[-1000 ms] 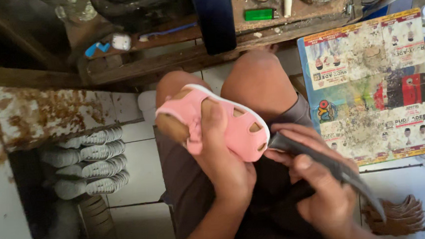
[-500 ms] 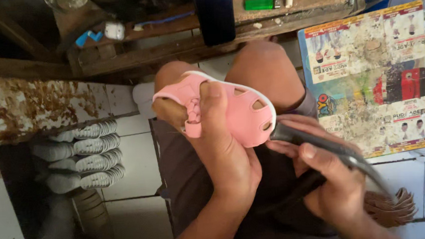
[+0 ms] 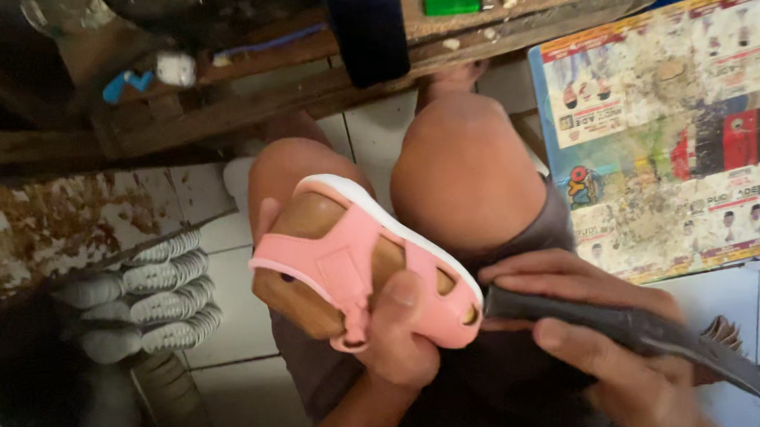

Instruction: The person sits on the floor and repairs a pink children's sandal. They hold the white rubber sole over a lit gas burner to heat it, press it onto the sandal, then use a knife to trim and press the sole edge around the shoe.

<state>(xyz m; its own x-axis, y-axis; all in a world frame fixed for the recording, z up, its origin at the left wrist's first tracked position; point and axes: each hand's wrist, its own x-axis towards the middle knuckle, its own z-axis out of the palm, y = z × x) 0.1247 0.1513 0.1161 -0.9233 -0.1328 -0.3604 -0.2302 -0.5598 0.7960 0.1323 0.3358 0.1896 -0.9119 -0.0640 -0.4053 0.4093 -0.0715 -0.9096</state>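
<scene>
Wooden workbench crowds the top edge, printed poster fills the right, and open white floor tiles lie left of the knees, beside stacked white shoe soles. Over the lap sits the pink sandal, long axis running upper-left to lower-right, brown footbed facing up. Left hand is closed around its lower-right end, thumb on the strap. Right hand is wrapped tight on a dark knife, blade pointing lower-right, other end touching the sandal's end.
</scene>
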